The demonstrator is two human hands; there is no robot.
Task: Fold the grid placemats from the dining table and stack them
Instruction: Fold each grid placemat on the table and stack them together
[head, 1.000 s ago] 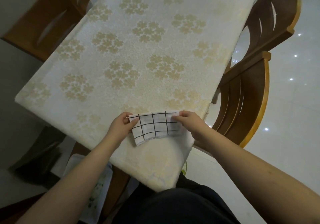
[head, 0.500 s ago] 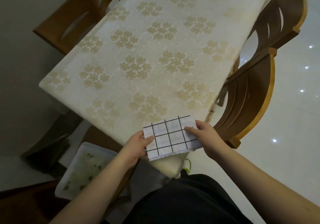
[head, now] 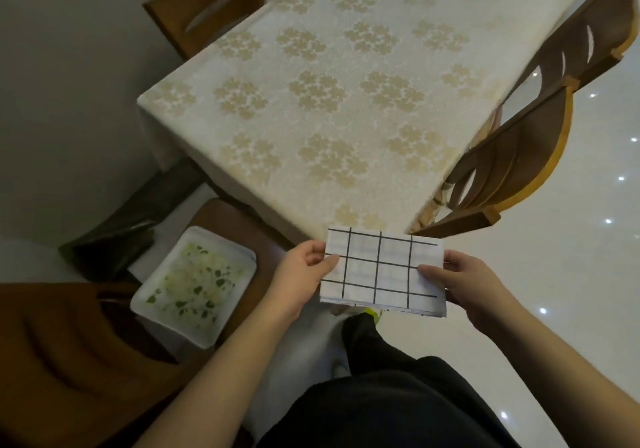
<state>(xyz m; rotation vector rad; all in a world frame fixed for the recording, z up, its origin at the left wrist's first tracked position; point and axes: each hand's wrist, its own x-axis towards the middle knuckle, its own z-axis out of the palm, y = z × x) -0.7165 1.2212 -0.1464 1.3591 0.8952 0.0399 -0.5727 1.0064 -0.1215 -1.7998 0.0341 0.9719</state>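
Folded grid placemat now off-table

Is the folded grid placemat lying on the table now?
No, the folded grid placemat is held off the table by the left hand and right hand.

Table top lies open; chairs crowd its sides.

Placemat: held off your near table corner, between your hands.
Left hand: grips its left edge.
Right hand: grips its right edge.
Dining table: ahead of you.
Chairs: one right of table, one at its far left, one at your near left.
Tray: on the near-left chair's seat, left of your left hand.
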